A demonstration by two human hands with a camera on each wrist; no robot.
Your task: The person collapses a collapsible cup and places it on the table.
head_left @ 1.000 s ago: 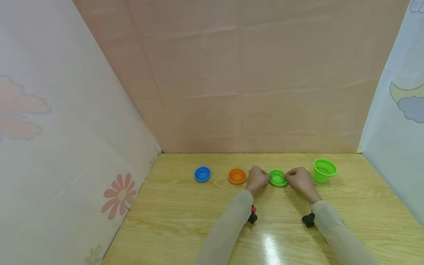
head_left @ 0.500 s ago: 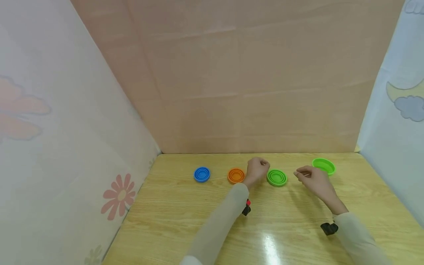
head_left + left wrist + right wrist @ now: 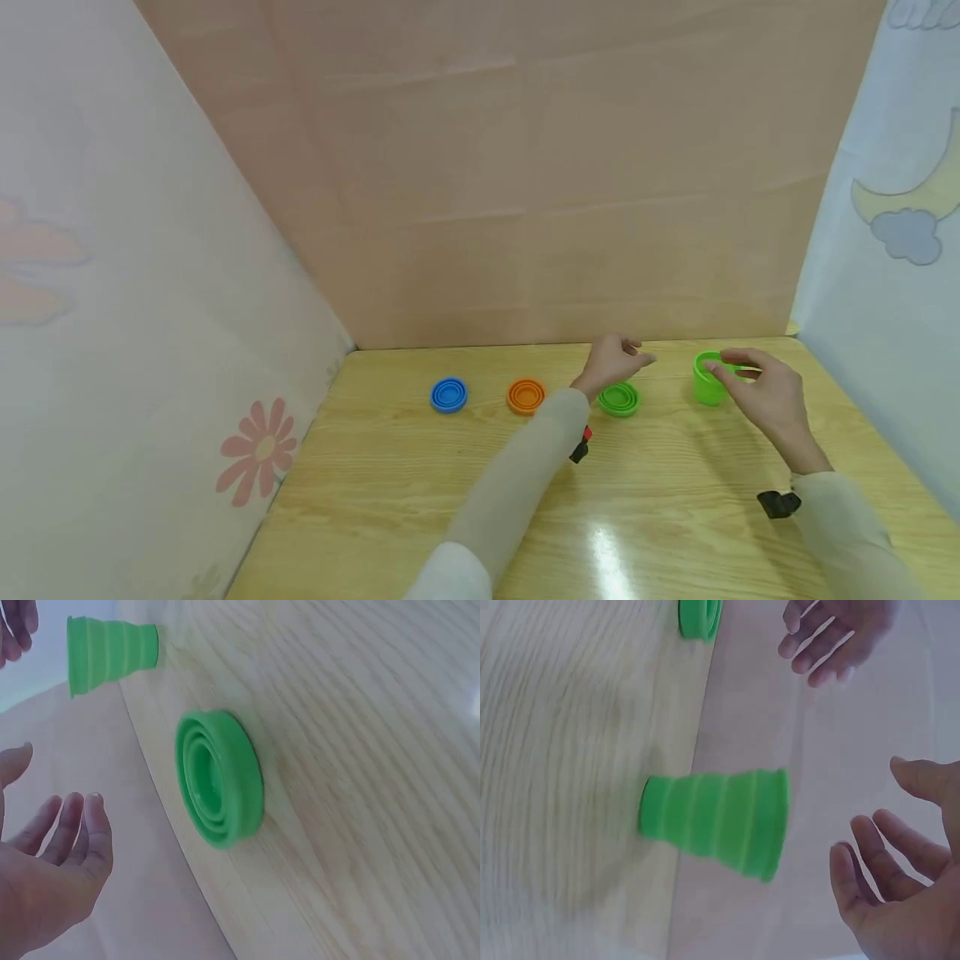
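Observation:
An expanded green collapsible cup (image 3: 707,388) stands upright at the right of the table, its ribbed sides plain in the right wrist view (image 3: 718,821). My right hand (image 3: 767,398) hovers by its rim, fingers and thumb spread apart, and holds nothing; in the head view it covers part of the cup. A flattened green cup (image 3: 618,400) lies left of it, also seen in the left wrist view as a ringed disc (image 3: 217,780). Above and just behind that disc is my left hand (image 3: 609,363), fingers loosely bent and apart from thumb, touching nothing.
A flattened orange cup (image 3: 527,397) and a flattened blue cup (image 3: 448,395) lie in a row to the left on the wooden table (image 3: 390,492). A beige backdrop (image 3: 450,208) rises at the table's rear edge, with printed white sheets on both sides.
Both hands have let go of the flattened green cup. My right hand has moved right to the tall green cup; my left hand has lifted and shifted right.

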